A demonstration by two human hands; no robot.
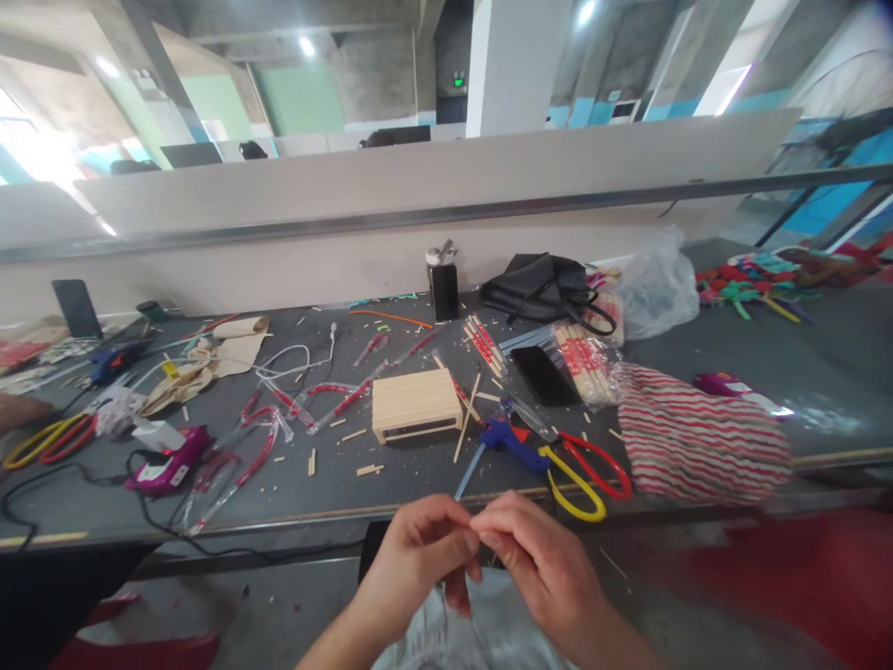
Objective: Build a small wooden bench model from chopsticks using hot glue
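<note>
Just in front of the table's near edge, my left hand (429,551) and my right hand (531,549) meet at the fingertips. Both are closed in a pinch; whatever lies between the fingers is too small or hidden to make out. Beyond them on the dark table (411,484) stands a small box-like piece made of pale wooden sticks (417,400). To its right lie a blue glue gun (514,445) with a glue stick (470,473) at its rear, and scissors (576,479) with one yellow and one red handle. Short cut stick pieces (369,470) are scattered near the wooden piece.
Bundled sticks (590,365), a black phone (542,376) and a striped cloth bag (701,437) lie to the right. Another phone (445,292) stands upright behind. Plastic wrappers (261,451), a purple device (171,461) and cables are on the left, where another person's hand (20,410) shows.
</note>
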